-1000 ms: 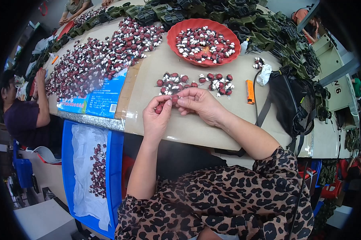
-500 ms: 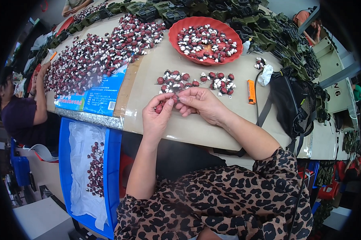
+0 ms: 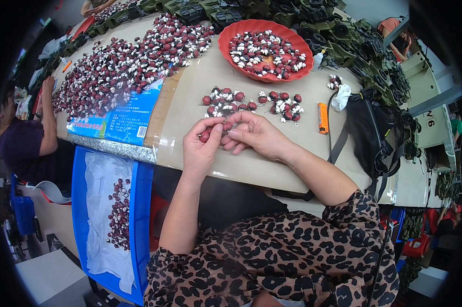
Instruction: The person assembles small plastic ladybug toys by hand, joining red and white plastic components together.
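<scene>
Close together over the table's near edge, both my hands work at one small dark red, round piece [image 3: 227, 125]. My left hand [image 3: 200, 151] pinches it between thumb and fingers. Another red round piece [image 3: 205, 136] is tucked in the same hand's curled fingers. My right hand [image 3: 259, 135] meets it from the other side, its thumb and fingertips closed at the piece. Just beyond lie two small clusters of red, black and white round pieces, a left cluster [image 3: 224, 102] and a right cluster [image 3: 283, 105]. The fingers partly hide what they hold.
A red scalloped bowl [image 3: 223, 53] of similar pieces stands beyond. A large heap [image 3: 123, 71] covers the left. At right are an orange box [image 3: 323, 118], crumpled tissue [image 3: 341, 97] and black bag [image 3: 376, 135]. Green toy vehicles [image 3: 338, 30] line the back; a blue bin [image 3: 141, 220] sits below left.
The view has shifted slightly. My hands stay together at the same spot, with small finger movements around the red round piece. The person at left has lowered their head a little.
</scene>
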Demonstrator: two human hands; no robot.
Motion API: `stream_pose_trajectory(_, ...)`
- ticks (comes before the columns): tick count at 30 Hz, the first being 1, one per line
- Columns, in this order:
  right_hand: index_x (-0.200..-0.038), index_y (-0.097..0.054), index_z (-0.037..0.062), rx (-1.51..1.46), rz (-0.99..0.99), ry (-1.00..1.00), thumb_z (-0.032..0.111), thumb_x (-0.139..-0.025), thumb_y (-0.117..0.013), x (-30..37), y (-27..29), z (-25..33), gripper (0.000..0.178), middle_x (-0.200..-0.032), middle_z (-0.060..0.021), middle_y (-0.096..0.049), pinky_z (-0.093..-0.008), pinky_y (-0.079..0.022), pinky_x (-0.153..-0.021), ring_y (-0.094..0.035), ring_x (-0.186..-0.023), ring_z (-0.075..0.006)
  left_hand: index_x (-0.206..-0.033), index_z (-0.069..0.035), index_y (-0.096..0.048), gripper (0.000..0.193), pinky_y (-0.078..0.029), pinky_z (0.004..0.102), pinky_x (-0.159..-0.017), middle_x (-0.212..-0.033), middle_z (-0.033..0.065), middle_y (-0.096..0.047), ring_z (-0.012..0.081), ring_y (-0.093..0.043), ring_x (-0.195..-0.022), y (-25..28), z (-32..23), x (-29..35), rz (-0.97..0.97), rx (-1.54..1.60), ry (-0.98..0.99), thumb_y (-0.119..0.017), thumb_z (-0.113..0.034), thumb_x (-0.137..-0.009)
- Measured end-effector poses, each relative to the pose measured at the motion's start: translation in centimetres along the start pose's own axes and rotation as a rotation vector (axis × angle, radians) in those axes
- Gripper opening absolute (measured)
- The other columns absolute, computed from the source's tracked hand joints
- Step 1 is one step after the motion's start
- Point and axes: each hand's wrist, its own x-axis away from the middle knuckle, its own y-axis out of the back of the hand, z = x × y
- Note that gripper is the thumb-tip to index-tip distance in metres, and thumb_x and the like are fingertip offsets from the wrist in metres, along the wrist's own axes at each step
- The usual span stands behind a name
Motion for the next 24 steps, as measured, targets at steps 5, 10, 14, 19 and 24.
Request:
stream_pose_trajectory(5, -0.104, -0.041, -0.0011, -0.008, 0.015, -0.002, 0.01, -0.088, -0.045, -0.02, 0.13, -0.1, 0.02, -0.085, -0.0133, -0.059, -0.0248, -0.05, -0.066, -0.06, -0.075, -0.0148, -0.096, 0.001, -0.056, 0.014, -0.044, 0.0174, -0.067, -0.084, 0.0047, -0.06, 0.0056, -0.053, -0.075, 0.02, 0.11, -0.04, 0.005, 0.006, 0.047, -0.051, -0.005, -0.085)
stream_pose_trajectory(10, -0.104, -0.041, -0.0012, -0.024, 0.031, 0.006, 0.009, -0.088, -0.044, -0.06, 0.16, -0.15, 0.019, -0.085, -0.0131, -0.059, -0.0248, -0.05, -0.066, -0.059, -0.075, -0.0147, -0.096, 0.001, -0.056, 0.014, -0.044, 0.0177, -0.067, -0.084, 0.0051, -0.06, 0.0056, -0.053, -0.075, -0.13, -0.1, 0.04, 0.01, 0.022, 0.027, -0.051, -0.005, -0.085)
stream_pose_trajectory(14, -0.104, -0.041, -0.0009, -0.02, 0.016, -0.007, 0.009, -0.088, -0.045, -0.07, 0.17, -0.14, 0.019, -0.084, -0.0118, -0.058, -0.0247, -0.05, -0.067, -0.059, -0.074, -0.0144, -0.096, 0.001, -0.056, 0.014, -0.044, 0.0182, -0.067, -0.084, 0.0051, -0.06, 0.0061, -0.054, -0.075, -0.26, -0.38, 0.07, 0.023, 0.023, 0.024, -0.051, -0.005, -0.085)
stream_pose_trajectory(19, -0.103, -0.042, -0.0006, -0.031, 0.011, 0.011, 0.009, -0.088, -0.045, 0.0, 0.06, -0.08, 0.018, -0.082, -0.0103, -0.058, -0.0242, -0.05, -0.067, -0.058, -0.073, -0.0136, -0.096, 0.001, -0.056, 0.014, -0.044, 0.0179, -0.067, -0.085, 0.0043, -0.059, 0.006, -0.053, -0.076, -0.1, -0.29, 0.1, 0.023, 0.004, 0.028, -0.052, -0.005, -0.084)
stream_pose_trajectory(24, -0.098, -0.049, 0.0016, 0.067, -0.135, 0.105, 0.011, -0.082, -0.056, -0.08, 0.28, -0.64, 0.019, -0.083, -0.0061, -0.059, -0.0227, -0.049, -0.067, -0.057, -0.072, -0.0099, -0.098, 0.002, -0.055, 0.016, -0.042, 0.0169, -0.067, -0.086, 0.0028, -0.058, 0.0047, -0.052, -0.077, -0.22, -0.5, 0.21, 0.027, 0.087, -0.007, -0.054, -0.004, -0.083)
